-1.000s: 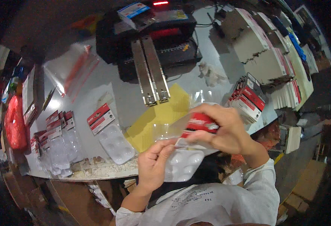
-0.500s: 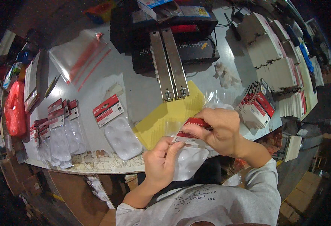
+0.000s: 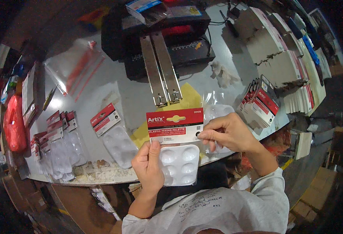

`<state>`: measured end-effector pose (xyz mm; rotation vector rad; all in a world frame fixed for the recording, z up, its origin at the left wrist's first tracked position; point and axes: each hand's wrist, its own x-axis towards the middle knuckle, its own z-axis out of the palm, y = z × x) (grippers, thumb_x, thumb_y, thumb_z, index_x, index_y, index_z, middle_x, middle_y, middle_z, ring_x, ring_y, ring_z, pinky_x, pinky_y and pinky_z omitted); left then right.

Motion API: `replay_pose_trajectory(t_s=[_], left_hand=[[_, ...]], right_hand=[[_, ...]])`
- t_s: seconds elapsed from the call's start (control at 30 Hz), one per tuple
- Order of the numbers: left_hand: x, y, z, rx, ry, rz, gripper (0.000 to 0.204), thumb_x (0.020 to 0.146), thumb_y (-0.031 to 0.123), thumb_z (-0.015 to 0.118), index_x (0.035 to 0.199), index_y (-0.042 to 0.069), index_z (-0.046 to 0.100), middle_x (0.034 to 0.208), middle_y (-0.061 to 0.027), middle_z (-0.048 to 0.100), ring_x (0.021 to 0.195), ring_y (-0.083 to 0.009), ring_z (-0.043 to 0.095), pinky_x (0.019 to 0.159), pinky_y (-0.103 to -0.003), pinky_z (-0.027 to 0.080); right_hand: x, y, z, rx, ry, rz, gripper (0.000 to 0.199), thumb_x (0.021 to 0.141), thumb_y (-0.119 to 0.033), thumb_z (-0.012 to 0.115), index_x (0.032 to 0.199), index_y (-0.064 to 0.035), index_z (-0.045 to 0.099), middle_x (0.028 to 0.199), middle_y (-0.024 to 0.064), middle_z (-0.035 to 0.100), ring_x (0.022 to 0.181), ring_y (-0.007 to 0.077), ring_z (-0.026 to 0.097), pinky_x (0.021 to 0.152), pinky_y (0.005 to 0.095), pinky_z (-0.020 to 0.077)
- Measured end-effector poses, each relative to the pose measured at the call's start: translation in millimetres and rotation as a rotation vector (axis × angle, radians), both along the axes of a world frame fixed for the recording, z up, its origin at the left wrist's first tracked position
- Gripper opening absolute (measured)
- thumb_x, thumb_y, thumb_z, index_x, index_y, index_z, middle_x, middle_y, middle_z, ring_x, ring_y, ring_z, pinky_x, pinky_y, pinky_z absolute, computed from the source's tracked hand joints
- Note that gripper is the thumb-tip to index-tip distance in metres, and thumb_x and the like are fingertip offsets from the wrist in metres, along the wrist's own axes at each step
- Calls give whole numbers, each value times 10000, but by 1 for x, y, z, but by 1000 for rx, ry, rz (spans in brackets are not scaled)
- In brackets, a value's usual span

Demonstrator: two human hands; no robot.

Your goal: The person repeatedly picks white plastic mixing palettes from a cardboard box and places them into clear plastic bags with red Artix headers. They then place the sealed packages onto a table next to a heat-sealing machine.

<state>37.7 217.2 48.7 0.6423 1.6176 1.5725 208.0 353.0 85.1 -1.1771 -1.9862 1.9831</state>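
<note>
A white plastic paint palette (image 3: 181, 165) with round wells hangs in a clear bag under a red and white header card (image 3: 171, 133). My left hand (image 3: 148, 165) is closed on the card's lower left corner, thumb on the front. At the card's lower right corner, my right hand (image 3: 228, 133) pinches the edge between thumb and fingers. The card faces up, flat, with its hanging slot showing. Behind my right hand lies another bagged palette (image 3: 217, 112), partly covered. A finished-looking palette pack (image 3: 118, 146) with a similar card rests to the left.
Several carded palette packs (image 3: 64, 156) are heaped at the left. A black machine (image 3: 171, 58) with two metal rails (image 3: 161, 74) stands at the back, over yellow sheets (image 3: 189, 95). Folded header cards (image 3: 259, 101) and tall card stacks (image 3: 271, 58) line the right. Clear bags (image 3: 68, 68) lie far left.
The header card, tilted and partly covered by my right hand before, now lies square and flat to view. My right hand has shifted to its lower right corner. The whole view has shifted slightly.
</note>
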Motion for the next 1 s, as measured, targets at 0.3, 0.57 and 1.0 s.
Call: replay_pose_trajectory(t_s=[0.3, 0.57, 1.0], left_hand=[[1, -4, -13, -36, -33, -7, 259, 950, 170, 485, 868, -45, 602, 763, 5, 578, 711, -49, 449, 636, -198, 375], [-9, 25, -34, -121, 300, 37, 298, 959, 221, 419, 870, -33, 548, 720, -65, 568, 685, -110, 473, 636, -262, 390], [-22, 44, -77, -163, 399, 43, 264, 960, 209, 400, 883, 4, 547, 771, -84, 609, 690, -183, 531, 701, -302, 427]], right_hand=[[7, -6, -11, -226, 4, -35, 251, 899, -187, 568, 816, 40, 638, 703, 75, 641, 575, 106, 613, 479, 231, 477], [-23, 7, -30, -261, 41, -183, 235, 887, -162, 538, 780, 34, 611, 642, 85, 618, 560, 136, 609, 479, 246, 474], [-43, 19, -38, -44, 46, -307, 227, 916, -146, 522, 868, 66, 587, 687, 89, 610, 565, 137, 607, 518, 256, 514]])
